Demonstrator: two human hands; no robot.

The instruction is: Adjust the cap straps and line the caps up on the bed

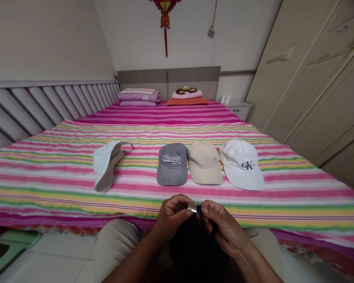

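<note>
A black cap (pixel 194 247) hangs low between my knees, most of it dark and blurred into shadow. My left hand (pixel 175 216) pinches the metal buckle (pixel 192 207) of its strap between thumb and fingers. On the other side of the buckle, my right hand (pixel 220 222) grips the black strap end. Beyond my hands, a grey cap (pixel 173 175), a beige cap (pixel 205 173) and a white cap with letters (pixel 244 177) lie in a row, brims toward me. Apart from them at left, a pale cap (pixel 104 165) rests on its side.
The caps lie on a bed with a striped sheet (pixel 141 200). Folded purple bedding (pixel 140 98) and a pink pillow (pixel 186 95) sit by the headboard (pixel 191 74). A green stool (pixel 14 251) stands on the floor at left, a wardrobe (pixel 312 78) at right.
</note>
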